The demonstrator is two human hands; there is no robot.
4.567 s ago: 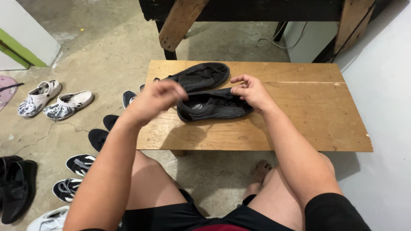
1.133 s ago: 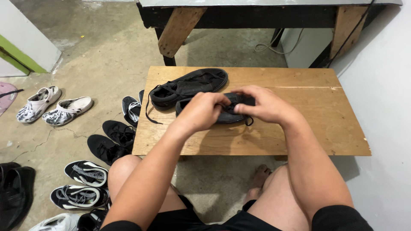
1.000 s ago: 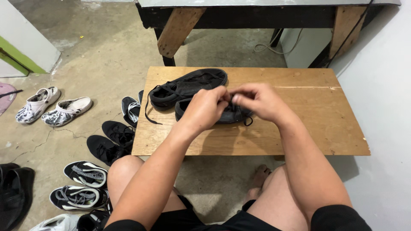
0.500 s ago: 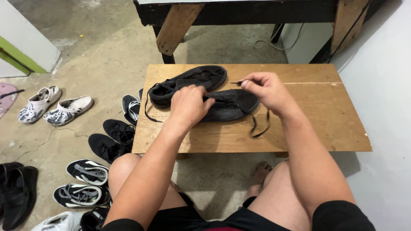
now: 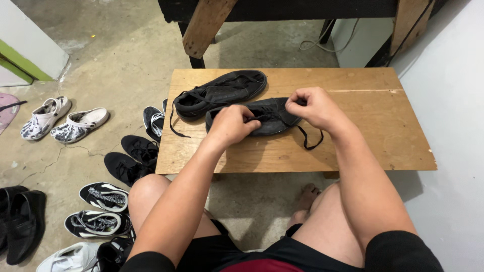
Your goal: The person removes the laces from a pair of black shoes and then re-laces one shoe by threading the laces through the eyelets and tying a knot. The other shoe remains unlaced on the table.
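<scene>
Hands (image 5: 233, 124) pinch black canvas shoe (image 5: 267, 116)

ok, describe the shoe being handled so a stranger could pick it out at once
Find the low wooden table in the middle of the floor; two black lace-up shoes lie on it. The one meant is the nearer shoe, under the left hand and right hand. Unlike the far shoe, it has a lace trailing in a loop over the wood towards the person.

left hand (image 5: 233, 125): fingers curled | right hand (image 5: 310, 106): pinching grip
</scene>
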